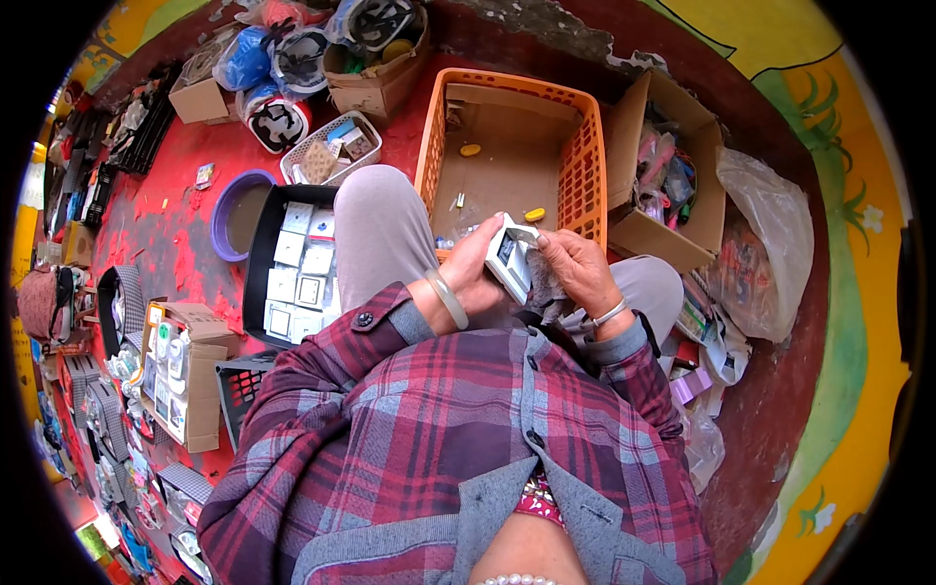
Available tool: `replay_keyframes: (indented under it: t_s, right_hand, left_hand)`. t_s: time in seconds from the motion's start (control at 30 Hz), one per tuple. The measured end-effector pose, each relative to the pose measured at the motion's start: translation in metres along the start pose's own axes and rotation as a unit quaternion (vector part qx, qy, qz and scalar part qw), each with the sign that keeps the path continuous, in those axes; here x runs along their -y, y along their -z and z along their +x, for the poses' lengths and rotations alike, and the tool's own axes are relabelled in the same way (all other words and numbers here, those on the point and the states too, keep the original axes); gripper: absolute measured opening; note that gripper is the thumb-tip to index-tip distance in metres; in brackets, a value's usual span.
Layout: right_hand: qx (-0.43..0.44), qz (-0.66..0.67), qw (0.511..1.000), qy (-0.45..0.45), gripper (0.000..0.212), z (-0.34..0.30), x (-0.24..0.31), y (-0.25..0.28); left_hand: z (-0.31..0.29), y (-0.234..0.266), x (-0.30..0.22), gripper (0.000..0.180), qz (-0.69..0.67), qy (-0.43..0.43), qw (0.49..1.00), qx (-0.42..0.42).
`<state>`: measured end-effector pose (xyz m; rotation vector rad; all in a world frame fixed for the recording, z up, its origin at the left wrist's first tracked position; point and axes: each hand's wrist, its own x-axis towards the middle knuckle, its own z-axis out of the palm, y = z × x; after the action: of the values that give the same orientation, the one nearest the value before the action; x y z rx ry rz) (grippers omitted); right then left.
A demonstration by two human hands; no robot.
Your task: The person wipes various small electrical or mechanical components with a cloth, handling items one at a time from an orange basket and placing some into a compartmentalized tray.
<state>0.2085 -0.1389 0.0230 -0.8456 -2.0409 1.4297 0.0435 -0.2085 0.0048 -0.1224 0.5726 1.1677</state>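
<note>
My left hand (470,265) grips a white wall switch (507,261), tilted in front of my lap, with a dark recess showing in it. At its upper right edge, my right hand (582,277) pinches a crumpled grey cloth (543,283) against it. Part of the cloth is hidden under the right palm. Beside my left knee, a black box (257,263) holds several white square switches (310,291) in rows. An orange plastic basket (593,127), lined with cardboard, stands just beyond my hands. Yellow pieces (534,214) and small bits lie inside it.
A purple basin (220,229) and a white basket (290,164) of small goods stand left of the orange basket. To its right are an open carton (634,219) and a clear plastic bag (765,249). Bagged helmets (298,60) sit at the back; a carton (203,390) stands left.
</note>
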Motion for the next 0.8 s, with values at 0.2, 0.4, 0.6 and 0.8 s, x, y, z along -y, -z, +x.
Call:
replay_keyframes:
  t_s: [0.2, 0.4, 0.6, 0.8]
  right_hand:
    - [0.01, -0.038, 0.999, 0.006, 0.029, -0.002, 0.002, 0.0]
    - [0.014, -0.361, 0.923, 0.132, 0.027, -0.008, 0.032, -0.017]
    - [0.01, -0.404, 0.904, 0.138, 0.028, -0.009, 0.041, -0.02]
    - [-0.012, -0.379, 0.919, 0.113, 0.032, -0.013, 0.049, -0.02]
  left_hand:
    - [0.003, 0.005, 0.001, 0.036, -0.014, 0.004, 1.0, -0.002]
    - [0.0, 0.002, 0.003, 0.031, 0.003, -0.012, 1.0, 0.016]
    - [-0.006, -0.001, 0.002, 0.031, 0.022, -0.012, 0.999, 0.046]
    - [-0.009, 0.002, -0.005, 0.039, 0.091, -0.003, 0.992, 0.086]
